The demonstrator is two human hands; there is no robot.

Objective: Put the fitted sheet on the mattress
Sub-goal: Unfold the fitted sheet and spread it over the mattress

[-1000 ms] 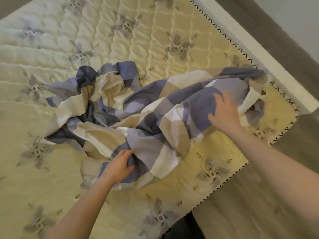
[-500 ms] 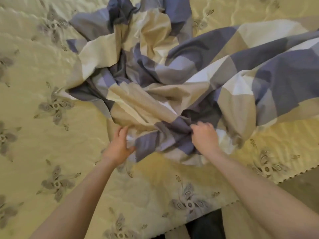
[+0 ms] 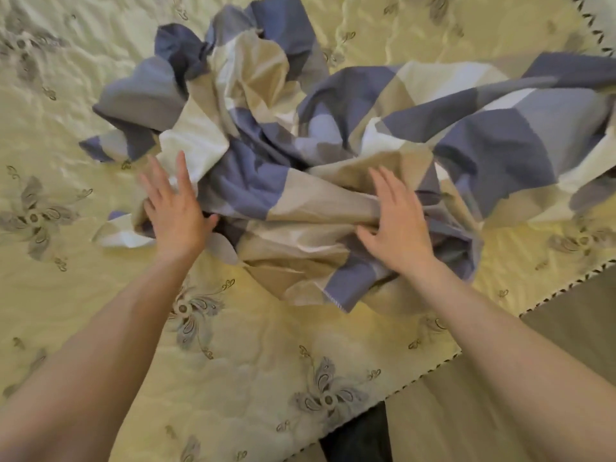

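- Fitted sheet (image 3: 246, 185) sits right under both hands, bunched in a crumpled heap of blue, tan and white checks on top of the mattress (image 3: 83, 295).
- Left hand (image 3: 176, 211) lies open, fingers straight and spread, palm down on the heap's left edge where white cloth meets blue.
- Right hand (image 3: 396, 225) is open too, fingers straight and close together, laid flat on a tan fold at the front of the heap.
- Both bare forearms reach in from the bottom.
- One stitched hem of the sheet points toward the near side, between the two arms.
- Mattress is pale yellow and quilted, with grey flower motifs and a dark zigzag trim along its edge.
- Floor (image 3: 566, 345) shows brown at lower right, past that trim.
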